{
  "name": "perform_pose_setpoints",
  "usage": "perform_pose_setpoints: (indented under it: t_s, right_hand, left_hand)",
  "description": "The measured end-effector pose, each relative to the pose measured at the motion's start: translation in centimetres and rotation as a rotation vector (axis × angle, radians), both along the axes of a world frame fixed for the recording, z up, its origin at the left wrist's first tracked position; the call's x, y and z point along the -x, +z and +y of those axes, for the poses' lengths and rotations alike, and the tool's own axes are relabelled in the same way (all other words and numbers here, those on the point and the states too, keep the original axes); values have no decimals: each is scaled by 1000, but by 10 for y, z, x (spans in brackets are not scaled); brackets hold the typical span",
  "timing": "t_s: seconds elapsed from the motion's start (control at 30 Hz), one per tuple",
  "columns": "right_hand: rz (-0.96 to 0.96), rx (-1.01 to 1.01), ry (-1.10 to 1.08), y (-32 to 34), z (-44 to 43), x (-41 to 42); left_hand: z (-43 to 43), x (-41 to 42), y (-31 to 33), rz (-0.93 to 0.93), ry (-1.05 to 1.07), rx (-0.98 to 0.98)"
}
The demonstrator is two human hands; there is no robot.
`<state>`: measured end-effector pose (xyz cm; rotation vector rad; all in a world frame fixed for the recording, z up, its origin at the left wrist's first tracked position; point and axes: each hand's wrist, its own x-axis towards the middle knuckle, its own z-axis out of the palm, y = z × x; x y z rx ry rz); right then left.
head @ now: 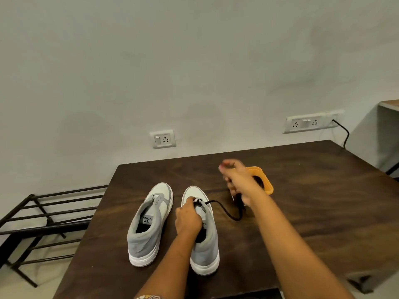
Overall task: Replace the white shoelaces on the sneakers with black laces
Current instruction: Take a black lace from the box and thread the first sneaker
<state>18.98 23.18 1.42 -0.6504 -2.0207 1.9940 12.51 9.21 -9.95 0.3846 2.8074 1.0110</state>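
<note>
Grey-white sneakers (141,244) stand together, black lace (224,209) trailing from the right.

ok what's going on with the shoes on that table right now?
A person is threading a black lace into the right-hand sneaker. The left hand pinches the lace at the eyelets nearest the toe. The right hand, raised and motion-blurred, holds the rest of it, with a loop sagging toward the table. The other sneaker beside it has no lace. An orange container sits behind the right hand. No white laces are in sight.
</note>
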Motion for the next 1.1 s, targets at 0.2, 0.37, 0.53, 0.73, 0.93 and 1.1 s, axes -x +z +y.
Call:
perform_pose_setpoints:
  t_s: [0.2,0.37,0.53,0.73,0.93,1.1]
  right_hand:
    - [-346,-455,220,-79,-24,21]
    - [-418,-506,214,-109,-29,33]
    - [-508,-525,209,-116,-25,42]
    - [-420,-315,165,-114,-21,49]
    - [-292,208,59,-111,-22,36]
    - [-298,199,78,-100,-14,25]
  left_hand:
    - [-6,2,-5,-158,74,-124]
    - [-8,2,-11,-175,101,-179]
    - [-4,2,-17,-145,143,-152]
    - [-4,1,-22,-59,129,-94]
    - [-1,-3,-17,5,128,-13]
    - [-1,-9,-7,18,88,21]
